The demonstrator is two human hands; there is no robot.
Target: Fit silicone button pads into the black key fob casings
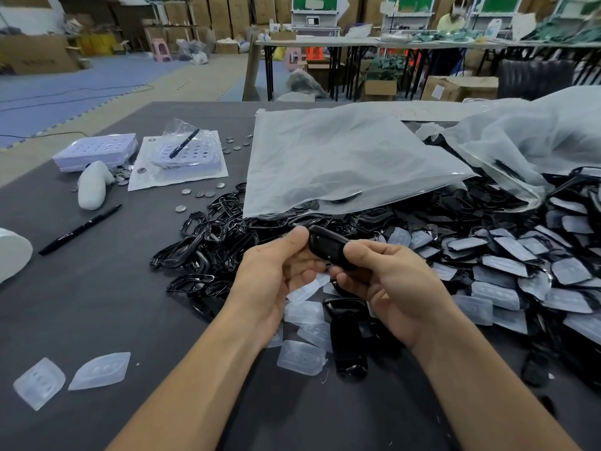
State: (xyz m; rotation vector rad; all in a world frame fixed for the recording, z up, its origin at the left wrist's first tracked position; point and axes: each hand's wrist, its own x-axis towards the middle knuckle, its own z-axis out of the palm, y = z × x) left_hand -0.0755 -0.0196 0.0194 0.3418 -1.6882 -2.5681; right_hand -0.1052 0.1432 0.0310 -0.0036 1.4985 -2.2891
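A black key fob casing (327, 245) is held above the table between both hands. My left hand (276, 275) pinches its left end with thumb and fingers. My right hand (387, 281) grips its right end, thumb on top. Whether a pad sits inside it is hidden. Loose translucent silicone button pads (300, 357) lie on the table just below my hands, and two more pads (99, 371) lie at the near left. Empty black casings (346, 340) lie under my right hand. Casings with pads in them (507, 265) are heaped to the right.
A pile of black frame rings (208, 242) lies left of my hands. A large clear plastic bag (341, 157) covers the table's middle. A black marker (79, 229), coin cells (198, 193), white trays (97, 151) and a white roll (13, 252) sit at the left.
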